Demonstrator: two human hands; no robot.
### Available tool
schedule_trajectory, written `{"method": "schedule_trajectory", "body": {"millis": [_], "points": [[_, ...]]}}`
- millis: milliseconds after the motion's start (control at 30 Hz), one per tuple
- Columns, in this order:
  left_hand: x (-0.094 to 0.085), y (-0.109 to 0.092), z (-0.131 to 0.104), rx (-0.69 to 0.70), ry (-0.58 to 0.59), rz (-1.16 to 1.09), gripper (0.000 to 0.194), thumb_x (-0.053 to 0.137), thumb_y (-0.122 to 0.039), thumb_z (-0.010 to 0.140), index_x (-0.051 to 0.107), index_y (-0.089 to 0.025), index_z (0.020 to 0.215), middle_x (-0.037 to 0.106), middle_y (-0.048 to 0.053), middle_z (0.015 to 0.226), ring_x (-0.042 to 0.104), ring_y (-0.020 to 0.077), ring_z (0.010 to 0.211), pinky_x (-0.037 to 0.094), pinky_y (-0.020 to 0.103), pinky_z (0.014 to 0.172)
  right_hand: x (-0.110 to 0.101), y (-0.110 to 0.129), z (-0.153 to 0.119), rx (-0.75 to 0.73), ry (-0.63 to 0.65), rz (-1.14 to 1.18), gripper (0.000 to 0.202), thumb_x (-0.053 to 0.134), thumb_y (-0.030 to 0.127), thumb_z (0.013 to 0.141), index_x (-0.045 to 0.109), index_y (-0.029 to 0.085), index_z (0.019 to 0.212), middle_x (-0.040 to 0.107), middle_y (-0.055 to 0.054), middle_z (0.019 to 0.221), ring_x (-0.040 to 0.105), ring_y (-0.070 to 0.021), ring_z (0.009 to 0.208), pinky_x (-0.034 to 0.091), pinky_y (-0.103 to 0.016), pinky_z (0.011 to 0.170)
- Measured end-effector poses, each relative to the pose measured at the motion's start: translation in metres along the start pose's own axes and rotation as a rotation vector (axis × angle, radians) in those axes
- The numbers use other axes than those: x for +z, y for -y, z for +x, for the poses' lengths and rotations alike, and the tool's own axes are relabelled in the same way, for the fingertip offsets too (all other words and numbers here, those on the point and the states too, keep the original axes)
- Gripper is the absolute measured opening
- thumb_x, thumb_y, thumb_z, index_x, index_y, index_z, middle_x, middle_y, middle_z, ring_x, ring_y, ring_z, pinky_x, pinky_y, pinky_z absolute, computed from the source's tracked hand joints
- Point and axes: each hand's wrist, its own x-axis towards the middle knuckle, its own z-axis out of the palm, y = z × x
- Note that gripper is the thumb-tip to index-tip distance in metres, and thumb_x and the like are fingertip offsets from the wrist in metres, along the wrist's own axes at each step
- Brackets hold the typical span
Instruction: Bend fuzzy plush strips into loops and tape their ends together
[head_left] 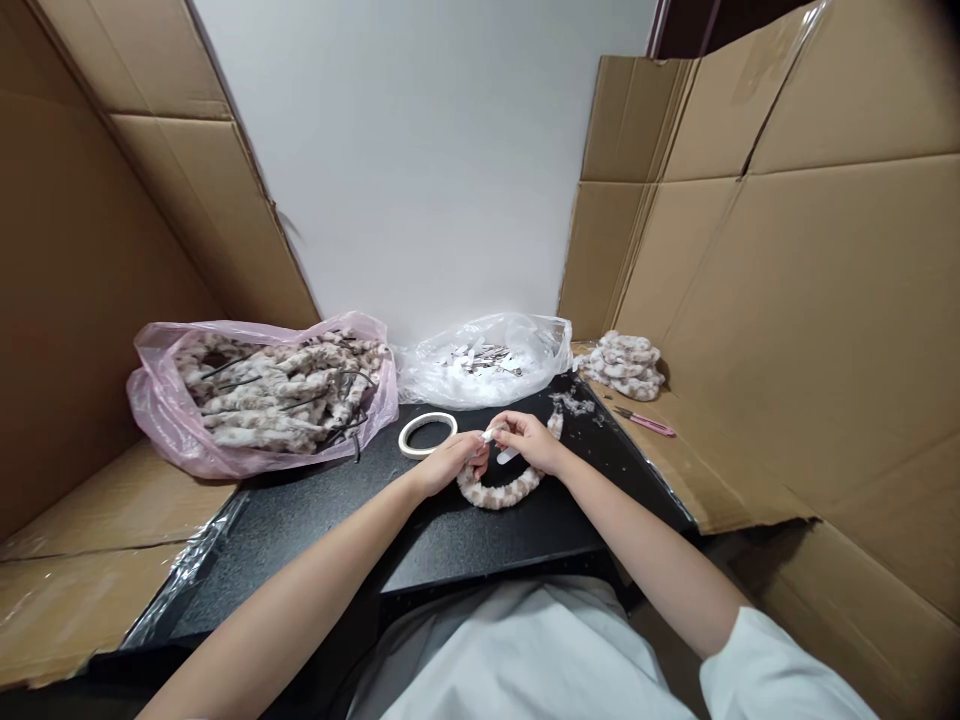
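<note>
A fluffy beige-and-white ring (501, 496) lies at the front of the black table, curving below both hands. My left hand (456, 460) pinches the ring's left end, fingers closed. My right hand (529, 440) is closed at the ring's upper part, its fingertips meeting the left ones at a small white strip (489, 435). Another white strip end (508, 456) hangs under the right fingers. A fluffy tail (556, 423) sticks out beyond the right hand. The exact join between the fingertips is hidden.
Left is a pink plastic bag (150, 400) of fluffy strips with black cords. A tape roll (406, 447) lies near my left hand. Behind are a clear bag (551, 345) with white scraps, stacked fluffy rings (624, 365) and a pink cutter (651, 424). Cardboard walls (840, 280) flank the table.
</note>
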Motion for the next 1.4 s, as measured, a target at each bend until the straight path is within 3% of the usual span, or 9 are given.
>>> {"method": "schedule_trajectory", "body": {"millis": [300,500,600,733,867,933,1000,1200,1400], "points": [[0.000,0.002,0.004,-0.008,-0.022,-0.010,0.031,0.051,-0.044,0.080,0.046,-0.017,0.066,0.042,-0.004,0.055,0.045,0.0107,0.049,0.039,0.024,0.050,0.003,-0.003,-0.001,-0.060,-0.046,-0.067,0.030,0.073,0.036,0.066,0.061,0.017,0.085,0.061,0.000,0.074,0.055,-0.0119,0.064,0.046,-0.024,0.056],[0.001,-0.001,0.003,-0.038,-0.086,-0.133,0.035,0.061,-0.045,0.078,0.047,-0.016,0.063,0.042,-0.005,0.053,0.043,0.0085,0.048,0.038,0.021,0.049,-0.002,-0.002,0.001,-0.065,-0.085,-0.018,0.045,0.079,0.031,0.057,0.061,0.018,0.095,0.063,0.000,0.077,0.058,-0.0127,0.067,0.047,-0.025,0.061],[0.000,-0.004,0.003,-0.028,-0.094,-0.186,0.038,0.063,-0.047,0.076,0.045,-0.016,0.062,0.038,-0.006,0.051,0.040,0.0072,0.046,0.038,0.021,0.050,-0.010,0.000,0.004,-0.032,-0.244,-0.056,0.039,0.071,0.038,0.065,0.060,0.017,0.096,0.065,-0.002,0.077,0.061,-0.0155,0.070,0.049,-0.028,0.064],[-0.002,-0.008,0.003,-0.014,-0.155,-0.282,0.036,0.064,-0.046,0.076,0.047,-0.016,0.064,0.044,-0.004,0.053,0.044,0.0080,0.047,0.040,0.021,0.050,-0.034,0.006,0.002,0.019,-0.556,-0.339,0.026,0.063,0.039,0.070,0.060,0.018,0.084,0.066,-0.007,0.084,0.062,-0.0210,0.083,0.048,-0.033,0.073],[-0.004,-0.009,0.004,0.012,-0.270,-0.356,0.030,0.066,-0.041,0.075,0.058,-0.012,0.080,0.057,0.000,0.063,0.047,0.0075,0.047,0.041,0.020,0.048,-0.060,0.014,-0.007,0.368,-0.734,-0.844,0.023,0.067,0.039,0.067,0.060,0.018,0.070,0.066,-0.013,0.087,0.059,-0.0303,0.096,0.042,-0.043,0.081],[-0.005,-0.009,0.004,0.049,-0.293,-0.351,0.030,0.066,-0.038,0.076,0.059,-0.012,0.087,0.059,-0.001,0.064,0.041,0.0051,0.042,0.040,0.020,0.045,-0.065,0.016,-0.010,0.521,-0.724,-0.998,0.025,0.072,0.039,0.062,0.061,0.016,0.065,0.066,-0.017,0.086,0.060,-0.0346,0.095,0.039,-0.048,0.083],[-0.005,-0.009,0.003,0.077,-0.298,-0.333,0.028,0.065,-0.036,0.076,0.058,-0.013,0.089,0.059,-0.002,0.061,0.036,0.0041,0.038,0.041,0.020,0.045,-0.064,0.016,-0.010,0.512,-0.687,-0.983,0.022,0.076,0.031,0.057,0.061,0.015,0.060,0.066,-0.018,0.083,0.061,-0.0373,0.094,0.037,-0.051,0.084],[-0.005,-0.014,0.001,0.059,-0.304,-0.382,0.023,0.060,-0.031,0.077,0.059,-0.014,0.092,0.062,0.000,0.065,0.054,0.0110,0.051,0.049,0.024,0.056,-0.051,0.014,-0.007,0.208,-0.526,-0.824,0.010,0.061,0.025,0.071,0.064,0.017,0.066,0.069,-0.011,0.082,0.061,-0.0268,0.089,0.042,-0.038,0.082],[-0.008,-0.015,0.003,0.034,-0.437,-0.357,0.025,0.060,-0.037,0.079,0.061,-0.012,0.076,0.058,0.002,0.065,0.055,0.0113,0.056,0.047,0.023,0.058,-0.045,0.005,-0.003,0.038,-0.404,-0.477,0.027,0.050,0.037,0.081,0.064,0.016,0.091,0.058,0.000,0.061,0.052,-0.0123,0.049,0.043,-0.024,0.050]]}}
